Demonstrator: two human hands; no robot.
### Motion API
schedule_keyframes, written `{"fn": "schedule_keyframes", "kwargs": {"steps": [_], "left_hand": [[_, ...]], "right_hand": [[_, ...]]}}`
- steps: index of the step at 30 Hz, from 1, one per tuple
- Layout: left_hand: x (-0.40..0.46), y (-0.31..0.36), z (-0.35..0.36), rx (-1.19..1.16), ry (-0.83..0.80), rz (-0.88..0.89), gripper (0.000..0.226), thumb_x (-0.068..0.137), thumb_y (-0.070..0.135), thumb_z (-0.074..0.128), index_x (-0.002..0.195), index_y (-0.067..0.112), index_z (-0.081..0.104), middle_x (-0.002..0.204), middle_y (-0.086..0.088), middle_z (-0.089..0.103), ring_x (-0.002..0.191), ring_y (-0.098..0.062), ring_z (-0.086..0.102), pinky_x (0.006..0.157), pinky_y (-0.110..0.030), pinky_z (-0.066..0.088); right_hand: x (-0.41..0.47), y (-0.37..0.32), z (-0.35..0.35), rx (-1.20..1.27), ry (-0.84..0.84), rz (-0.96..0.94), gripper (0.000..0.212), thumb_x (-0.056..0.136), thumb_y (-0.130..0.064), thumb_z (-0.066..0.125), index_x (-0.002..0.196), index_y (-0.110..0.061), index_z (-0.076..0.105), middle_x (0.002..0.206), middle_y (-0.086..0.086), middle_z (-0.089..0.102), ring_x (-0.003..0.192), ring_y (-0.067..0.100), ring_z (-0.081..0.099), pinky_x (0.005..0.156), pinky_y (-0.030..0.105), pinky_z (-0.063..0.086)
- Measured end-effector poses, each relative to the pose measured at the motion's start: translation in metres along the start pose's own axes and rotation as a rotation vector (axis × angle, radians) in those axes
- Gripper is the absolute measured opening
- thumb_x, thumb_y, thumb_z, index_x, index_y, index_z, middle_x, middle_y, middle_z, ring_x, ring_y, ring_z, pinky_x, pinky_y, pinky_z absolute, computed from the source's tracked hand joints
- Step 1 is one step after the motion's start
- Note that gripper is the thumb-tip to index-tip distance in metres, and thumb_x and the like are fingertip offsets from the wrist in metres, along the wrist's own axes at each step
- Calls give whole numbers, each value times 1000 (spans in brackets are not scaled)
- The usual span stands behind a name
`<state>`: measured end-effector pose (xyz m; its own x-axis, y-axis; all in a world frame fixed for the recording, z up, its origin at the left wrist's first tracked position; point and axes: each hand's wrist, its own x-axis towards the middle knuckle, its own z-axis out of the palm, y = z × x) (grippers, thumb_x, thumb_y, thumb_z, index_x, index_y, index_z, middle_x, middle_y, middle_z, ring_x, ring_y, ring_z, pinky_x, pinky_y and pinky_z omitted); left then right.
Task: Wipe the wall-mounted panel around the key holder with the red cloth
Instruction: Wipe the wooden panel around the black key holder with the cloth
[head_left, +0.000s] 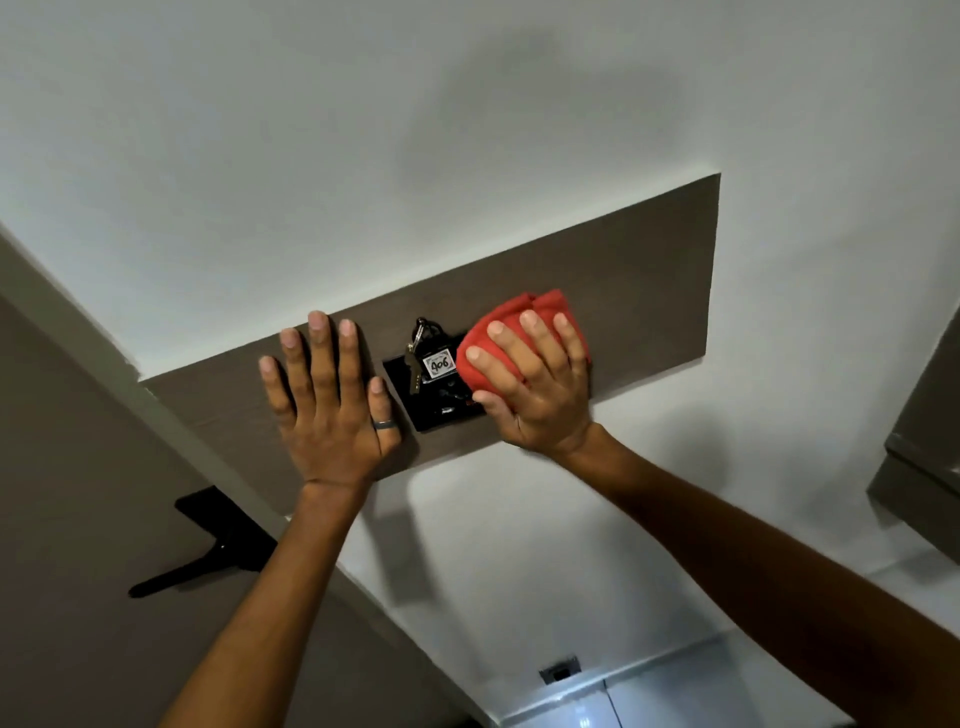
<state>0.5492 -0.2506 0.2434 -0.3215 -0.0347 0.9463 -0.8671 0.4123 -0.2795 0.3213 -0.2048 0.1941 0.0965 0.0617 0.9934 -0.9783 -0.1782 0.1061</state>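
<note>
A dark brown panel (639, 291) is mounted on the white wall. At its middle sits a black key holder (441, 410) with a key and a white tag reading 406 (437, 365). My right hand (535, 384) presses a bunched red cloth (524, 306) against the panel just right of the holder, partly covering the holder's right edge. My left hand (327, 395) lies flat on the panel to the holder's left, fingers spread, a ring on one finger.
A brown door (78, 467) with a black lever handle (208, 556) stands at the left. A grey cabinet (924, 441) juts in at the right edge. Low on the wall is a small socket (560, 671).
</note>
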Motion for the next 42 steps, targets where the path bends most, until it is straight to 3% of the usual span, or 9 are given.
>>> {"fn": "schedule_keyframes", "kwargs": {"steps": [7,10,16,20,25,31,36,40,42], "left_hand": [[2,1,-3,28,-9,-8,59,106,30,31,161,8,25,166,-12,20,158,-28,5,129,-49,7],[3,1,-4,16,-16,-13,59,106,31,30,161,8,25,168,-10,15,158,-28,5,130,-49,6],[1,0,-3,0,-6,1,59,106,30,31,160,8,26,167,-11,17,158,-28,5,130,-49,5],[1,0,-3,3,3,-10,59,105,30,32,160,7,26,164,-13,23,158,-28,3,130,-49,5],[1,0,-3,3,-3,-16,60,106,31,31,160,7,24,164,-12,22,158,-26,1,130,-48,3],[1,0,-2,5,-6,-14,61,104,30,33,161,8,22,163,-14,27,158,-26,0,129,-49,4],[0,-2,0,-3,-1,-19,61,105,31,32,161,9,23,161,-19,35,158,-26,1,130,-48,4],[0,-1,-1,13,0,-7,61,105,31,32,161,10,22,165,-11,22,158,-26,1,129,-49,4],[0,-1,-1,6,1,-5,62,105,31,33,162,10,21,166,-9,19,158,-26,1,130,-49,5]], "right_hand": [[-82,6,-37,-123,-131,-106,63,72,2,79,128,-26,71,134,-3,61,123,23,57,110,46,44],[-71,-5,-45,-39,-144,38,73,73,0,86,137,-26,63,139,-1,60,133,24,54,114,44,39],[-32,12,-32,-34,-79,-156,34,94,-19,65,126,-28,74,136,-3,63,128,23,58,100,47,49],[-47,7,-25,-67,-46,106,33,97,-20,64,129,-28,66,138,1,59,131,28,53,112,49,38],[-42,30,-32,-66,-73,-85,35,96,-16,58,126,-28,71,135,-1,63,128,26,57,103,49,44],[-11,13,-35,-69,92,472,25,108,-25,52,131,-23,63,137,0,56,129,28,52,106,49,40],[17,-11,-12,-11,20,89,40,111,-43,39,140,-25,59,146,5,56,140,33,49,116,54,37],[-5,-13,-2,-10,7,158,44,109,-46,38,146,-28,54,151,6,51,151,34,36,129,53,22],[-28,-7,-8,-32,-9,122,42,107,-37,50,147,-29,52,150,5,52,149,34,39,128,53,25]]}}
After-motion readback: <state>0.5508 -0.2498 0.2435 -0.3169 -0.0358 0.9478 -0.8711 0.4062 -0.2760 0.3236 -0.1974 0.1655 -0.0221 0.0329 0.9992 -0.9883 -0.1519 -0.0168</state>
